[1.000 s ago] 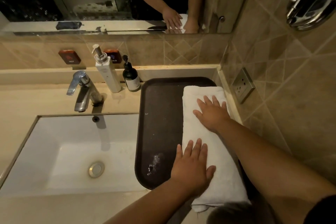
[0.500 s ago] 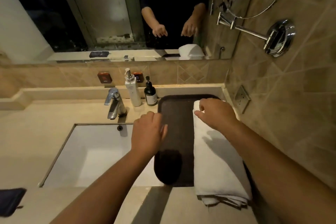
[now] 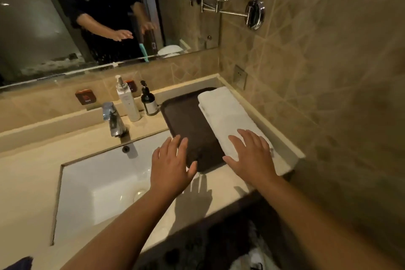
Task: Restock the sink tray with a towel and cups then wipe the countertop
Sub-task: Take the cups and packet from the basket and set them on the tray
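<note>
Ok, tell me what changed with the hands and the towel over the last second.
Both hands came off the towel: the left hand now hovers open over the tray edge, the right hand open above the towel's near end. The towel stayed folded along the tray's right side; no cups yet.

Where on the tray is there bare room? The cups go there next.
The left half of the tray is bare, bordered by the folded towel on its right and the dark pump bottle at its far left corner. The left hand hovers over its near edge. The right half is filled by the towel, under the right hand.
</note>
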